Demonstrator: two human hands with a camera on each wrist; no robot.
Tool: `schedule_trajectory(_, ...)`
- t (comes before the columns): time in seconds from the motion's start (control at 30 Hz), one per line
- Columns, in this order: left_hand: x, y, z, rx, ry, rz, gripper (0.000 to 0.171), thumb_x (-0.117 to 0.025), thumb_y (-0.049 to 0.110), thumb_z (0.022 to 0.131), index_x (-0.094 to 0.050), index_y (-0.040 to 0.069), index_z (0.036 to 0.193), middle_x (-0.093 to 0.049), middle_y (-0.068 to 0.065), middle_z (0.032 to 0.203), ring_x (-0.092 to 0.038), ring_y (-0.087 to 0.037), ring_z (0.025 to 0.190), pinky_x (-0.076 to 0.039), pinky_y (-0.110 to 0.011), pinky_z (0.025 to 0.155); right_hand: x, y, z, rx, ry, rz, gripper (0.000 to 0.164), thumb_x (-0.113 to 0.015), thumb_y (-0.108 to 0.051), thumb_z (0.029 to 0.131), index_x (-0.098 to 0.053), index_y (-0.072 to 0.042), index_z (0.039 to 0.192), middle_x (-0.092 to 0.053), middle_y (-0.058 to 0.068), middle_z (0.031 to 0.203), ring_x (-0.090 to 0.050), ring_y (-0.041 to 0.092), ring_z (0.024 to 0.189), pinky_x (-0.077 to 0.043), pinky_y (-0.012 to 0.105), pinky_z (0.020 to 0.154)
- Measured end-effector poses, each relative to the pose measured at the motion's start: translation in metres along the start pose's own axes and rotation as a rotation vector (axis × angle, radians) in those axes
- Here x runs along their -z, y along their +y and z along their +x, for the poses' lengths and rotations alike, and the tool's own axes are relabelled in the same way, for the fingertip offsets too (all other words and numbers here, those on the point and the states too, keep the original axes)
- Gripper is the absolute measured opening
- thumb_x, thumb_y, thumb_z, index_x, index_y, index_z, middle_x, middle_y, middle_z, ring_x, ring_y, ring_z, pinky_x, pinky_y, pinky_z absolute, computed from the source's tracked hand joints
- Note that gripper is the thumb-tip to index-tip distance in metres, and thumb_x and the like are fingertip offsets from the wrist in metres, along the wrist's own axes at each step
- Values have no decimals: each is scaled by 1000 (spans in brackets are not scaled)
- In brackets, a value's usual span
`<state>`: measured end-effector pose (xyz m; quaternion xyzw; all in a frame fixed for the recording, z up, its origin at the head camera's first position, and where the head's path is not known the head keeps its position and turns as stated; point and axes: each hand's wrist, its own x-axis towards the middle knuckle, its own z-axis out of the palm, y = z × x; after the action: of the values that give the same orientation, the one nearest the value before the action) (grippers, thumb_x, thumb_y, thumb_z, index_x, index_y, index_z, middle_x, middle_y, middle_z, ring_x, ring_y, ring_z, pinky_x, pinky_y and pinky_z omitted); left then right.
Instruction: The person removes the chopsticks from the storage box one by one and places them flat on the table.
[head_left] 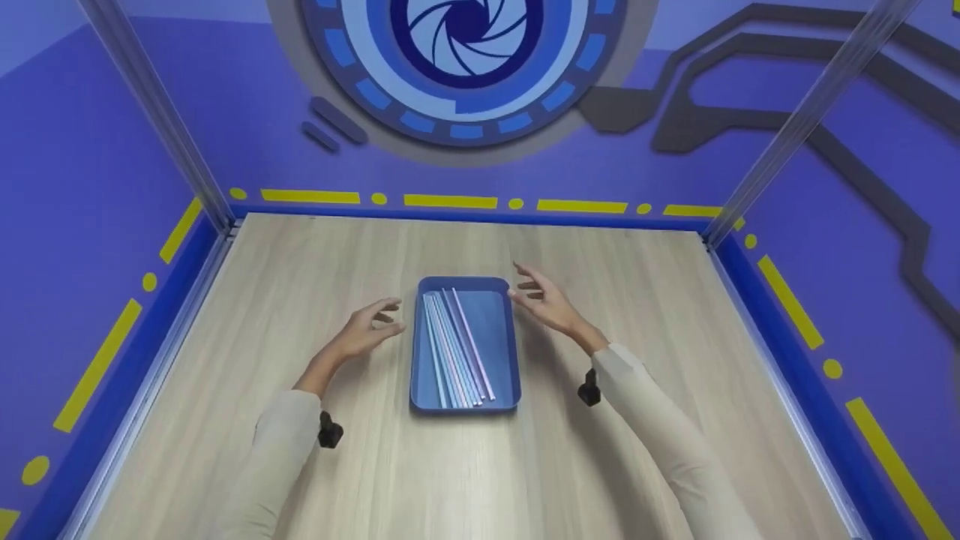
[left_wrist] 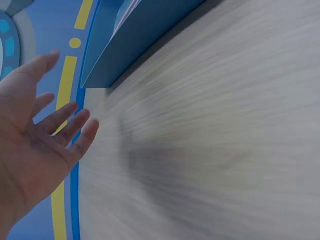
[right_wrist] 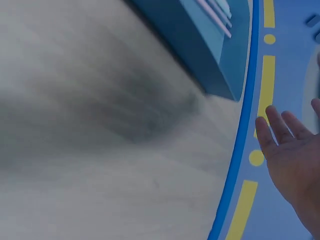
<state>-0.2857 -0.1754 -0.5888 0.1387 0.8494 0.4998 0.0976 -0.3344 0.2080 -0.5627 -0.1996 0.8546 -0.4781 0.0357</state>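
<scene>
A blue rectangular tray point(head_left: 495, 330) sits mid-table with several thin straws point(head_left: 452, 349) in pale blue, pink and lilac lying lengthwise in it, mostly toward its left side. To the left of the tray is my left hand point(head_left: 366, 330), fingers relaxed and spread, holding nothing. In the left wrist view its palm shows bare beside the tray's outer wall point(left_wrist: 135, 45). My right hand point(head_left: 551, 304) hovers by the tray's upper right corner, fingers loosely extended. The right wrist view shows that hand's empty palm point(right_wrist: 300, 165) near the tray wall point(right_wrist: 200, 55).
The wood-grain table point(head_left: 360, 465) is bounded by blue walls with yellow dashes point(head_left: 450, 201) at the back and both sides. Metal posts point(head_left: 161, 112) rise at the far corners. Black wrist cameras point(head_left: 330, 430) hang from both cuffs.
</scene>
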Motion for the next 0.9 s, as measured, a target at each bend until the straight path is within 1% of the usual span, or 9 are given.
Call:
schedule_trajectory(0.1,-8,-6,-2,24,-9,-24,56,-62,13,101,-42,-2,152,-51,-31,147,-56,-46,129,-55,-56,105,-12,-2,2,-6,-13,75,63,-65,-24,102,-38,-8,157,-46,22,156,-55,43,135,-51,57,112)
schedule_trajectory(0.2,-17,-11,-2,28,-7,-50,57,-62,12,101,-40,-3,152,-51,-31,147,-56,-46,131,-53,-56,109,-23,-2,5,3,-20,125,60,-64,-17,102,-40,-4,156,-48,27,152,-56,47,133,-52,58,110)
schedule_trajectory(0.27,-24,-14,-2,34,-3,-81,59,-62,12,101,-39,-3,153,-51,-31,148,-55,-47,133,-51,-56,112,-29,-3,6,9,-32,136,59,-63,-14,102,-40,-2,155,-49,30,151,-56,48,132,-52,57,111)
schedule_trajectory(0.33,-29,-16,-1,46,-14,-125,62,-63,13,102,-36,-2,155,-49,-31,150,-54,-46,135,-52,-54,111,-35,-3,7,3,-49,139,59,-62,-13,102,-39,-1,155,-48,31,150,-56,48,132,-50,56,113)
schedule_trajectory(0.47,-39,-21,0,60,-61,-266,67,-64,10,101,-30,-1,158,-45,-31,153,-53,-46,136,-59,-46,105,-44,-6,6,-43,-94,111,60,-60,-13,103,-36,0,156,-48,31,150,-57,46,131,-51,54,112)
schedule_trajectory(0.57,-43,-24,1,44,-99,-369,72,-65,5,99,-26,-2,159,-42,-31,155,-49,-47,139,-60,-41,104,-50,-9,7,-88,-136,137,60,-58,-7,102,-33,3,156,-47,33,149,-59,46,128,-54,54,109)
schedule_trajectory(0.63,-44,-26,1,40,-115,-430,76,-67,2,97,-24,-1,160,-40,-30,157,-46,-47,140,-59,-39,104,-54,-11,7,-119,-170,147,60,-57,-5,102,-33,5,155,-48,34,147,-62,45,124,-57,51,106)
schedule_trajectory(0.77,-45,-29,1,49,-123,-500,82,-69,-1,94,-22,1,161,-36,-29,159,-41,-47,144,-59,-35,105,-62,-19,7,-178,-240,183,58,-54,-1,101,-32,11,153,-50,37,142,-62,49,121,-58,52,104)
schedule_trajectory(0.9,-46,-31,-2,66,-114,-537,85,-71,-3,92,-23,4,162,-35,-27,161,-39,-46,146,-58,-32,105,-73,-19,8,-228,-266,190,55,-53,1,101,-33,13,152,-52,36,138,-64,50,117,-60,53,99)
